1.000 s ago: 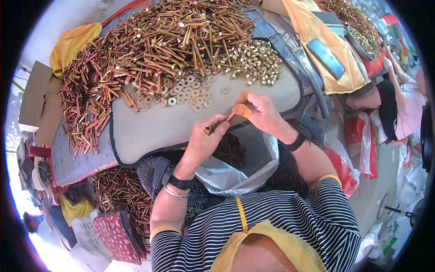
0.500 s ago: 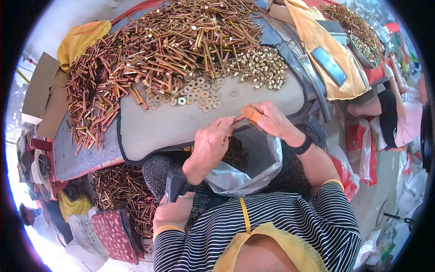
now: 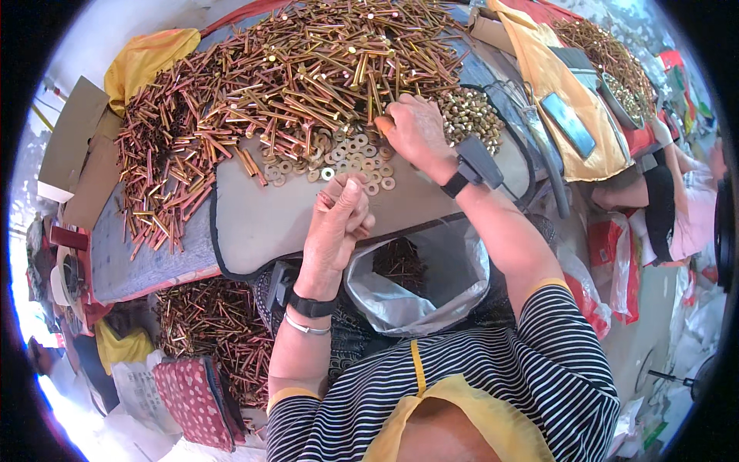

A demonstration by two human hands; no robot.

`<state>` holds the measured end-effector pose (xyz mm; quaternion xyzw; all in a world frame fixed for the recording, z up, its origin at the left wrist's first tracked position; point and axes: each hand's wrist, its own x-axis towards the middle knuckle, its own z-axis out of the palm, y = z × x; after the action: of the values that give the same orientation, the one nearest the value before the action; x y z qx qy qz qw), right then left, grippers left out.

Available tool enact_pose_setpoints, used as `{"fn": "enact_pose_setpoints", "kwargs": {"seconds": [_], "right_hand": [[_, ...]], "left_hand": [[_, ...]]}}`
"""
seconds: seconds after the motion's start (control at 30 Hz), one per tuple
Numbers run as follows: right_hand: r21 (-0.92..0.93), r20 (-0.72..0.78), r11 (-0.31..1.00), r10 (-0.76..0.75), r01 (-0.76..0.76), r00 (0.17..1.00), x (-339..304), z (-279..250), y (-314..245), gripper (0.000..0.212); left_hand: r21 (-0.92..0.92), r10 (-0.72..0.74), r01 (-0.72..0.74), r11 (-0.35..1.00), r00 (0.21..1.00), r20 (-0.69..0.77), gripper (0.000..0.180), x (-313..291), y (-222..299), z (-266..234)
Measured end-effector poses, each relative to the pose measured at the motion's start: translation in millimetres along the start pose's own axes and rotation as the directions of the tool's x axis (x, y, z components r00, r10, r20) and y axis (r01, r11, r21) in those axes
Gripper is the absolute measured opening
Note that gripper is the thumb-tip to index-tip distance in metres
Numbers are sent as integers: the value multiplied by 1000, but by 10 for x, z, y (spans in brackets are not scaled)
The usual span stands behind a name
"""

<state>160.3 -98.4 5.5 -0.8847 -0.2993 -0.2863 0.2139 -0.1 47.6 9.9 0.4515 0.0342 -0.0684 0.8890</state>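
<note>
My right hand [image 3: 419,135] reaches to the near edge of a large heap of brass-coloured bolts [image 3: 308,69], beside a pile of small nuts [image 3: 469,115]. It wears an orange finger cover [image 3: 384,123]; the fingers are drawn together, and what they grip, if anything, is hidden. My left hand [image 3: 339,215] is raised over the front of the grey mat [image 3: 262,219], its fingers curled with the thumb on top. Something small and reddish shows between those fingers, too small to name. Flat washers [image 3: 358,158] lie between the two hands and the heap.
An open whitish plastic bag [image 3: 392,312] with bolts inside sits at my lap. More bolts [image 3: 212,331] lie below the table at left. A phone [image 3: 568,125] rests on yellow cloth at right. Beyond it, another person's arm [image 3: 670,138] is near a second bolt heap [image 3: 604,61].
My hands were together over the bag, with a bolt between them. The right hand has moved up and away to the heap; the left has turned thumb-up and risen slightly. No bolt spans them now.
</note>
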Motion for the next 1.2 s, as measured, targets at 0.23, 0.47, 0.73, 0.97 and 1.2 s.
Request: {"fn": "enact_pose_setpoints", "kwargs": {"seconds": [0.23, 0.47, 0.73, 0.97, 1.2], "right_hand": [[378, -20, 878, 323, -292, 946, -17, -16, 106, 15], [961, 65, 194, 534, -197, 843, -407, -683, 382, 9], [564, 287, 761, 184, -322, 940, -722, -783, 315, 11], [146, 376, 987, -112, 60, 920, -592, -873, 205, 7], [-23, 619, 929, -277, 369, 735, -89, -870, -33, 10]], "left_hand": [[-227, 26, -33, 973, 999, -32, 34, 37, -34, -39], [-64, 48, -53, 996, 996, -75, 34, 52, -74, 11], [-198, 77, -115, 973, 979, -190, 16, 100, -225, 78], [-275, 162, -212, 938, 967, -194, 19, 143, -260, -26], [-113, 174, -220, 969, 931, -320, 28, 136, -181, 121]]}}
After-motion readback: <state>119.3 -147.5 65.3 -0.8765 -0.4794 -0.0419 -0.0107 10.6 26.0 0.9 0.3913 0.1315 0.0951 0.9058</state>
